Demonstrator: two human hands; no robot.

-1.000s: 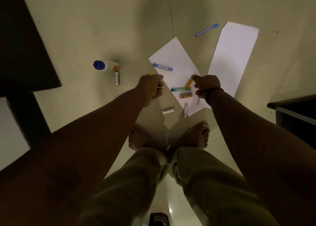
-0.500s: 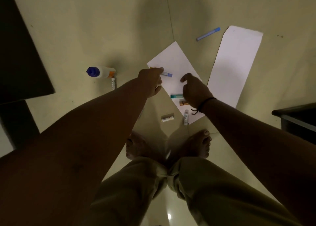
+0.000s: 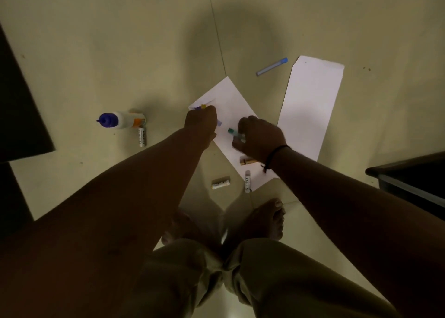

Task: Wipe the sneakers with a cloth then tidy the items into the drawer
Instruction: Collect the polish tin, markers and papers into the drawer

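Note:
I stand over small items scattered on the floor. My left hand (image 3: 201,122) is curled round a blue stick (image 3: 219,122) on the white sheet (image 3: 231,101). A yellow tip (image 3: 204,106) pokes out past its fingers. My right hand (image 3: 261,137) pinches a teal stick (image 3: 231,131) just above the same sheet. A gold tube (image 3: 248,161) lies below that hand. Two white batteries (image 3: 220,183) (image 3: 247,181) lie near my feet. No sneakers or cloth are in view.
A glue bottle (image 3: 120,120) with a blue cap lies at the left beside another battery (image 3: 142,137). A blue pen (image 3: 272,66) and a long white sheet (image 3: 310,106) lie farther out. A dark open box (image 3: 409,180) stands at the right, dark furniture (image 3: 19,101) at the left.
My left hand moved forward onto the blue stick and closed round it. My right hand shifted left and took hold of the teal stick, lifting it off the sheet.

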